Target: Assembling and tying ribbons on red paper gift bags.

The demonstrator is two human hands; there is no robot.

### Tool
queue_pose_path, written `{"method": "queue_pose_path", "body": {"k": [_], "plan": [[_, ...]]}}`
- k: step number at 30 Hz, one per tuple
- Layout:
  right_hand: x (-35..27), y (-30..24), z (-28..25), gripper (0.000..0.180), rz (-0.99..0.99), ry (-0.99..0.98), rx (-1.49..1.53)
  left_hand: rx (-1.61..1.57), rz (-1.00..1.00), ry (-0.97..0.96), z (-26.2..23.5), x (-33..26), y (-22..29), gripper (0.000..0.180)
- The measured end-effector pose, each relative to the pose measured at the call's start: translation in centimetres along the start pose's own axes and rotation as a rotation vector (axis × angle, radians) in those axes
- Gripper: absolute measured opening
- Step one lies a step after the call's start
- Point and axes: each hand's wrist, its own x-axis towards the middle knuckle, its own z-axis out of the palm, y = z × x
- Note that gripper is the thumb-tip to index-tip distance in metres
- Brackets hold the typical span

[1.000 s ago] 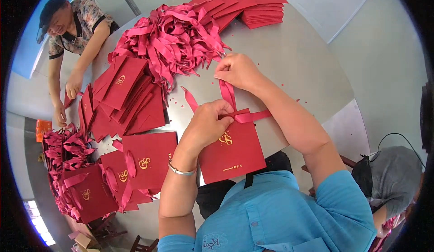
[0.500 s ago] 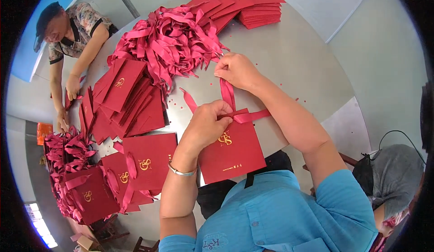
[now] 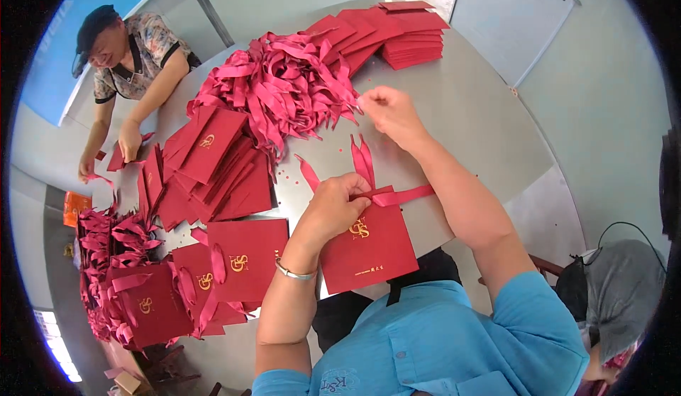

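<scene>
A small red paper bag (image 3: 369, 250) with gold print lies flat in front of me at the table's near edge. My left hand (image 3: 333, 204) pinches its upper edge, thumb on the front. Pink-red ribbons (image 3: 362, 160) run through the top of the bag. Two ends stick up beyond my left fingers, and another length (image 3: 404, 196) stretches right, passing beneath my right forearm. At the near right edge of a heap of loose ribbons (image 3: 284, 87), my right hand (image 3: 391, 116) has its thumb and fingertips closed on a ribbon tip.
Stacked red bags (image 3: 415, 45) stand at the far side, and a leaning pile of bags (image 3: 213, 165) lies left of centre. Bags with ribbon handles (image 3: 245, 261) gather at the near left. Across the table, a co-worker's hands (image 3: 130, 140) handle a bag. A grey-covered seat (image 3: 624, 282) is at right.
My right hand has let go of the bag's upright ribbon and moved slightly right to the heap's edge. The ribbon ends now stand free. My left hand still holds the bag.
</scene>
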Motion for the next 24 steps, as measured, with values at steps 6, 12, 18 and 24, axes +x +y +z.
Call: {"method": "queue_pose_path", "body": {"k": [6,12,18,24], "plan": [[-2.2,-6.6,-4.3,0.011,-0.246,0.203,0.484,0.006,0.039,-0.002,0.0,0.1,0.1,0.013],[-7.2,-7.2,-7.0,0.012,-0.331,-0.383,-0.435,-0.031,0.068,0.049,0.0,0.5,-1.8,0.011],[-13.5,-2.1,-6.2,0.020,-0.384,-0.300,-0.662,-0.079,0.023,0.019,-0.1,0.9,-0.7,0.015],[-12.8,-1.6,-6.3,0.014,-0.341,-0.270,-0.713,-0.160,0.041,-0.019,-0.2,0.6,-0.9,0.021]]}}
